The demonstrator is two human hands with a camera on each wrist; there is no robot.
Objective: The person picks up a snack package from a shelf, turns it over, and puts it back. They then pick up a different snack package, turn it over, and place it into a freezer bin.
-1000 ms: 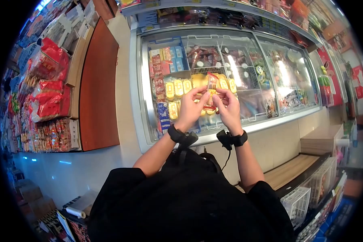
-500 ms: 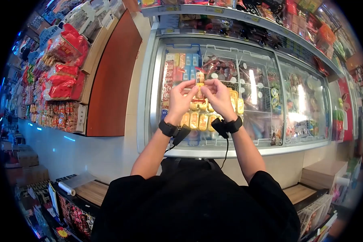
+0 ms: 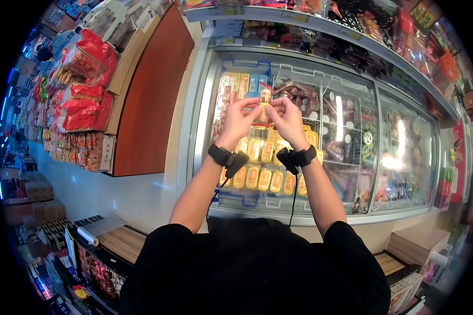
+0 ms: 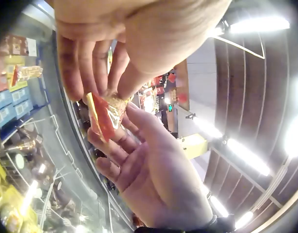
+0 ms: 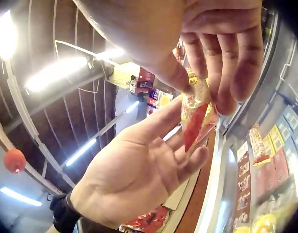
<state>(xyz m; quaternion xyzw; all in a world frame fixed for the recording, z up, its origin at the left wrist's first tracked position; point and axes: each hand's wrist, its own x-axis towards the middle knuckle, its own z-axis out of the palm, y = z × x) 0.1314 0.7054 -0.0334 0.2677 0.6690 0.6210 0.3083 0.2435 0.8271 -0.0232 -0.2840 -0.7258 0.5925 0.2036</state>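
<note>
Both hands hold a red-and-gold wrapped ice cream packet (image 3: 265, 97) upright in front of the body, over a glass-topped chest freezer (image 3: 347, 207). My left hand (image 3: 239, 124) pinches one side of it between thumb and fingers. From the other side, my right hand (image 3: 290, 126) pinches it, the two thumbs close together at its middle. In the left wrist view, the crinkled red end of the packet (image 4: 107, 119) shows between the hands. The right wrist view shows its gold and red foil (image 5: 196, 114) below the fingertips.
Rows of yellow packs (image 3: 264, 179) lie inside the freezer, with blue boxes (image 3: 254, 84) behind them. Goods hang over a shelf edge (image 3: 320, 23) above the freezer. To the left stands a brown-sided display (image 3: 152, 100) with red bags (image 3: 86, 107).
The view has turned, and the hands with the packet have moved toward the freezer's back left, off the yellow packs. Both hands keep their pinch on the packet.
</note>
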